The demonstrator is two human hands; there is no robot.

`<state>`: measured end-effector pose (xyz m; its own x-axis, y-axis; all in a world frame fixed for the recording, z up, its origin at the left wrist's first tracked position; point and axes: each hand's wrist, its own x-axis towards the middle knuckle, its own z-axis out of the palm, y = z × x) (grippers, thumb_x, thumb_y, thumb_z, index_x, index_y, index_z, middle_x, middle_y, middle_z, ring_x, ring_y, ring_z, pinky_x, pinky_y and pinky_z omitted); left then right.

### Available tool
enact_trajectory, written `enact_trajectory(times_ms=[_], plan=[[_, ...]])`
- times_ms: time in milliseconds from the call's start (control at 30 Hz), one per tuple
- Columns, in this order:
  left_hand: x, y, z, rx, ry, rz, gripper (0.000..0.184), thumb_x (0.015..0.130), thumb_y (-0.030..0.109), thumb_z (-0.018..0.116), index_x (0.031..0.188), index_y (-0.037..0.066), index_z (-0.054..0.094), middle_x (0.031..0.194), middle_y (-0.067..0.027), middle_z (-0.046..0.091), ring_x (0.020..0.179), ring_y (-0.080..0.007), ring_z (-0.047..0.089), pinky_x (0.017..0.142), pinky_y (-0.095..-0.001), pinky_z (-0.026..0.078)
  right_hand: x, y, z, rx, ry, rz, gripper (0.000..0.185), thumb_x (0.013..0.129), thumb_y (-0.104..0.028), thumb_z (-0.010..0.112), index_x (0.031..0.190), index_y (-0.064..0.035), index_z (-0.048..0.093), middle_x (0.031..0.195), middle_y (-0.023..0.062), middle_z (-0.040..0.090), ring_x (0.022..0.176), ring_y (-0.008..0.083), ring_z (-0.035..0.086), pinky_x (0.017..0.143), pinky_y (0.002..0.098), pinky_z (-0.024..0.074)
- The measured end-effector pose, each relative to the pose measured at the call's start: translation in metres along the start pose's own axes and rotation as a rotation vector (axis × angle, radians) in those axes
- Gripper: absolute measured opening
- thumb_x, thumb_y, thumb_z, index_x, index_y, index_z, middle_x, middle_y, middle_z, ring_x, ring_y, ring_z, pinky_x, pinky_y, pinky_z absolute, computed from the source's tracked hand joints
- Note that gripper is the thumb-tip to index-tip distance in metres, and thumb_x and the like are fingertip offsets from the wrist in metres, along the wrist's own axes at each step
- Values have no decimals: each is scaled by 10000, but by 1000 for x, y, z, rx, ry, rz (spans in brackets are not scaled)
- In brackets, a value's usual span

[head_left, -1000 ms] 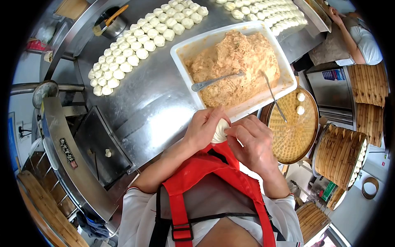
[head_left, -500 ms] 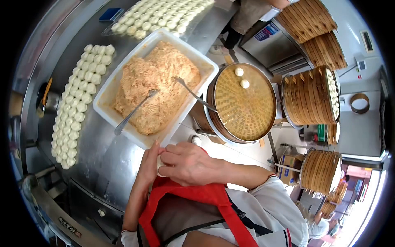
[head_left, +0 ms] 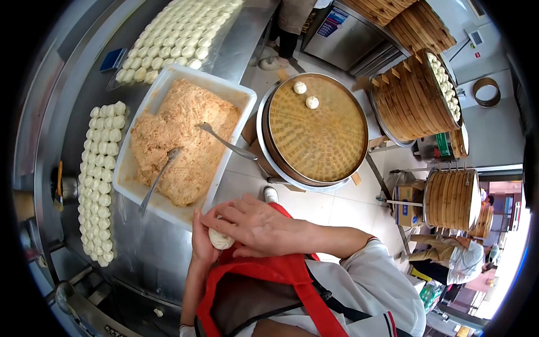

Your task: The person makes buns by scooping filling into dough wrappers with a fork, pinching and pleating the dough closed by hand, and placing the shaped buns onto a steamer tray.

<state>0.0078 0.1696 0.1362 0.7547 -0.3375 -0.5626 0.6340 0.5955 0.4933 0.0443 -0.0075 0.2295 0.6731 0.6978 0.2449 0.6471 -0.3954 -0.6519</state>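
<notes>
A pale dough bun [head_left: 221, 240] with folds on its surface sits between my two hands, in front of the red apron strap. My left hand [head_left: 202, 242] is curled round its far side and supports it. Over the bun lies my right hand [head_left: 269, 227], its fingers fairly straight across the top and its thumb low at the near side; they partly cover the dough. Just beyond my hands stands a white plastic tub [head_left: 119, 178] of orange-brown minced filling [head_left: 185, 140]. Two metal spoons, one on the left [head_left: 154, 188] and one on the right [head_left: 227, 141], stick into the filling.
Rows of dough pieces [head_left: 101, 180] line the steel table [head_left: 135, 247], with more [head_left: 174, 39] at the back. Right of the tub, a round steamer [head_left: 320, 135] holds two buns [head_left: 306, 94]. Stacked bamboo steamers [head_left: 407, 98] stand farther right. Other people [head_left: 457, 261] are in the background.
The view has shifted, so the tub and steamer sit farther left. My right fingers, bunched over the dough before, are now straighter, and more of the bun shows.
</notes>
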Motion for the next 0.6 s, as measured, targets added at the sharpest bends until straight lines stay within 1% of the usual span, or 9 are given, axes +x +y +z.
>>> enact_trajectory(times_ms=[100,133,233,267,300,367,400,500,600], plan=[[7,-6,14,94,-62,4,788,987,600,135,1391,-21,404,1373,-168,470,1284,-283,454,1091,-393,354,-22,17,13,25,19,35,491,686,-156,761,1117,-29,563,995,135,579,928,332,563,810,416,463],[11,-12,13,70,-95,-8,794,979,622,142,1440,10,349,1416,-168,434,1313,-293,425,1105,-395,332,-31,24,15,58,13,61,493,684,-156,763,1120,-38,565,1000,133,586,938,337,568,817,419,466],[20,-29,26,72,-73,-75,785,974,636,152,1475,47,286,1426,-174,427,1330,-303,408,1097,-432,339,-56,44,4,176,42,183,478,689,-148,761,1119,-62,572,1024,138,608,972,346,587,842,428,472],[22,-31,34,102,-40,-90,745,985,609,164,1481,59,253,1412,-207,437,1298,-328,449,1060,-477,379,-65,52,-5,218,56,229,471,692,-145,760,1118,-70,575,1035,141,616,984,348,594,850,430,474],[26,-33,35,165,-64,-120,730,990,595,170,1474,55,260,1400,-218,446,1276,-335,469,1044,-482,394,-76,62,-18,248,67,263,469,708,-149,759,1135,-78,577,1054,152,634,1001,341,609,867,428,483],[33,-36,34,289,-112,-178,701,1000,567,183,1460,45,274,1376,-240,463,1233,-349,510,1011,-494,423,-113,99,-22,78,134,364,499,712,-171,775,1162,-76,581,1063,155,643,1002,342,619,882,417,492],[34,-39,40,299,-61,-182,651,1014,518,199,1413,21,330,1314,-248,514,1150,-352,568,969,-474,457,-132,120,-26,0,162,465,527,707,-184,784,1180,-75,579,1072,158,645,1011,338,619,891,416,492],[39,-46,43,354,-79,-198,649,1020,513,222,1387,-8,343,1280,-236,535,1114,-312,581,952,-426,465,-176,182,-41,-119,258,787,566,703,-200,796,1207,-70,574,1102,176,642,1031,339,619,897,414,493],[45,-56,51,359,-2,-199,592,1027,470,243,1336,-10,401,1235,-220,565,1090,-301,591,938,-417,469,-201,251,-52,-237,349,924,547,726,-196,775,1216,-71,567,1094,188,637,1008,352,619,877,418,498]])
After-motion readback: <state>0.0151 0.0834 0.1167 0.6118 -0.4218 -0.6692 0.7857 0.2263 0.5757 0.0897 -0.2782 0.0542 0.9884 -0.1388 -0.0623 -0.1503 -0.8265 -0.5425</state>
